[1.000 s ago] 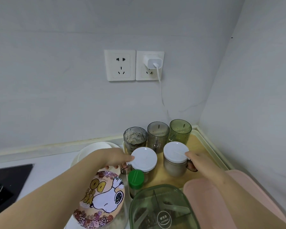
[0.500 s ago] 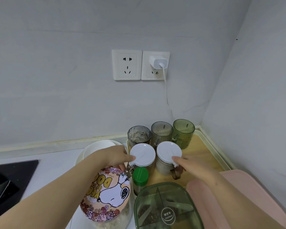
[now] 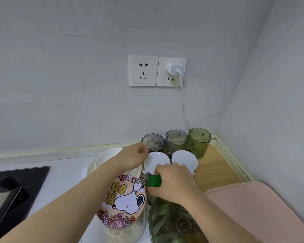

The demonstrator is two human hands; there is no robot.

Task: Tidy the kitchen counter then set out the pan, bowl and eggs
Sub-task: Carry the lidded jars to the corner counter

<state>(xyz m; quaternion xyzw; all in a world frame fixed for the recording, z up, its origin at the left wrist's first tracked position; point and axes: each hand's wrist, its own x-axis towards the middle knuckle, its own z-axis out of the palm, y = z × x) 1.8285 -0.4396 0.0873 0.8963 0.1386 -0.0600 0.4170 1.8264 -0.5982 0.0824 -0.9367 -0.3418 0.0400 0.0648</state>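
Observation:
Two white-lidded clip jars stand side by side on a wooden tray (image 3: 218,169). My left hand (image 3: 132,157) grips the left white-lidded jar (image 3: 157,161) at its rim. My right hand (image 3: 174,183) is closed over a small bottle with a green cap (image 3: 154,180) standing just in front of that jar. The right white-lidded jar (image 3: 185,159) stands free. White bowls (image 3: 105,159) sit stacked at the back, behind my left wrist. No pan or eggs are in view.
Three tinted ribbed cups (image 3: 176,140) line the tray's back. A cartoon-dog lidded jar (image 3: 124,199) and a green divided box (image 3: 167,223) stand in front. A pink board (image 3: 256,213) lies right, a black cooktop (image 3: 16,188) left. A charger cable (image 3: 182,95) hangs from the wall sockets.
My right hand left the right white-lidded jar and moved left onto the green-capped bottle. The right jar now stands closer to the left one. My left hand stays at the left jar.

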